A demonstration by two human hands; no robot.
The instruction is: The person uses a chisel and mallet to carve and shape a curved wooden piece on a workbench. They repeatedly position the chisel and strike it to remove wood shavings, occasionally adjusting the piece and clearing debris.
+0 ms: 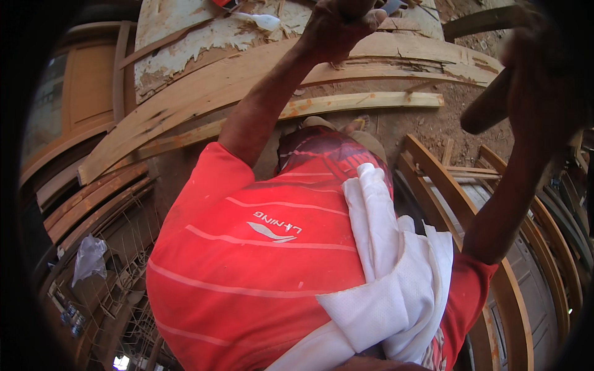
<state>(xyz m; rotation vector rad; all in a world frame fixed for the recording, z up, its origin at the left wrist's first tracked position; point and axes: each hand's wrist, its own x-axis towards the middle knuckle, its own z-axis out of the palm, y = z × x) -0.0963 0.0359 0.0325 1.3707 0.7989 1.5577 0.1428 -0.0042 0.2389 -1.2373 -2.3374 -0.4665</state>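
Note:
At the top middle, my left hand [337, 34] is closed over a long pale plank [247, 77]. A bluish-grey metal piece [393, 7] shows just beyond its fingers; most of it is cut off by the upper edge, so its kind is unclear. My right hand [537, 68] is raised at the upper right, dark and blurred. It is wrapped round a tool with a thick wooden handle [489, 105], whose butt points down and left. The other end of that tool cannot be made out.
A narrower strip of timber [371, 101] lies nearer my feet. A worn, peeling board [161, 62] extends behind the plank, with a white plastic bottle [266, 22] on it. Wooden frames [516, 309] lean at the right; stacked boards [93, 204] and a wire rack [124, 272] stand left.

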